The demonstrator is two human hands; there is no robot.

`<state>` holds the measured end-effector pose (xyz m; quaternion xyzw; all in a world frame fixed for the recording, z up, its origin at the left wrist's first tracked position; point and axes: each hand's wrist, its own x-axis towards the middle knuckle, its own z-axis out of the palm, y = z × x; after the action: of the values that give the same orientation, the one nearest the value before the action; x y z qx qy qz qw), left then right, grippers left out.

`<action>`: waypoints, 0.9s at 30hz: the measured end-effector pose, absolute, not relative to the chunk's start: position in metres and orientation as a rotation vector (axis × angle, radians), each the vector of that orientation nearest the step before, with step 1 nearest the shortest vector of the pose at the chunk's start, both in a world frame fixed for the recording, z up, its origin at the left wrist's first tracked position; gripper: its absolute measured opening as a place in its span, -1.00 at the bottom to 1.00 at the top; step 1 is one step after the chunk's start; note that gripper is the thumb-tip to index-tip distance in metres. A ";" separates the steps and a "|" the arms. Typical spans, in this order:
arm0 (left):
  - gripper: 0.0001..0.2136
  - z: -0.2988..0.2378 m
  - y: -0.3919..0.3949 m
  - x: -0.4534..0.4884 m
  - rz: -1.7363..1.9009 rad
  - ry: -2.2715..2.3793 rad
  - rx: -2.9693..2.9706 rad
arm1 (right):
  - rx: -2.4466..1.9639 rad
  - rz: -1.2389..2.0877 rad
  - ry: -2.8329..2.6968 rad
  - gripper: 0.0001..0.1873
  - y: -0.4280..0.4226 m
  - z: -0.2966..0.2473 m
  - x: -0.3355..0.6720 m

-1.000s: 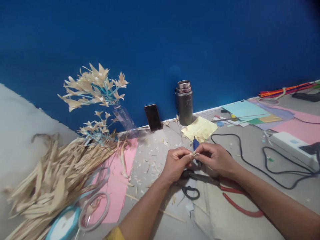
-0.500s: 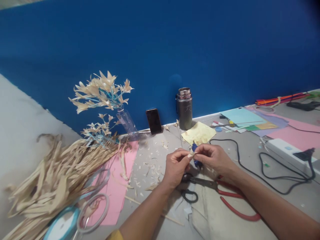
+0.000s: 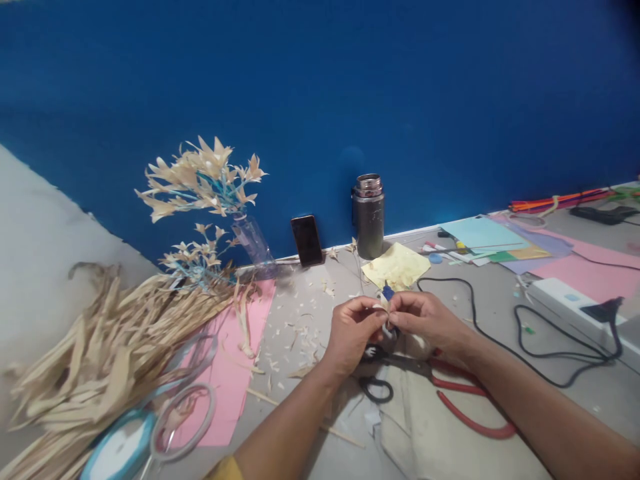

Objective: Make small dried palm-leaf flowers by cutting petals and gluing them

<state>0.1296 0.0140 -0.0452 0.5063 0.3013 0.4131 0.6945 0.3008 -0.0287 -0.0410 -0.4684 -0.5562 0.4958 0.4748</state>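
My left hand [image 3: 353, 331] and my right hand [image 3: 423, 319] meet over the table's middle, fingertips pinched together on a small pale dried-leaf piece [image 3: 384, 305]. A blue glue gun [image 3: 387, 293] lies just behind the fingers. Under my hands rest black-handled scissors [image 3: 375, 387] and red-handled pliers [image 3: 465, 413]. A yellow paper sheet [image 3: 397, 267] lies beyond the hands.
A heap of dried leaf strips [image 3: 100, 353] and ribbon spools [image 3: 185, 413] fill the left. A bottle vase with leaf flowers [image 3: 205, 187], a phone [image 3: 307, 240] and a steel flask [image 3: 369, 215] stand by the blue wall. Black cable [image 3: 500, 320], power strip [image 3: 575, 297] and coloured papers [image 3: 500, 237] lie right.
Both hands stay pinched on the leaf piece, with small finger shifts. The view has drifted slightly, so things sit a little lower and left than one second ago.
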 end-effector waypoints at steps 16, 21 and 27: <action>-0.61 -0.053 0.021 0.126 0.933 0.587 1.153 | -1.170 1.057 -1.432 -0.82 -0.032 -0.033 0.299; -0.63 -0.041 0.012 0.126 0.878 0.542 1.286 | -1.132 1.163 -1.427 -0.77 -0.032 -0.032 0.295; -0.79 -0.040 0.010 0.128 0.938 0.525 1.414 | -1.127 1.230 -1.404 -0.70 -0.031 -0.035 0.298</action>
<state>0.1275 0.0102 -0.0398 0.6178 0.2293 0.4098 0.6307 0.2976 -0.0307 -0.0347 -0.4583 -0.5711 0.5001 0.4623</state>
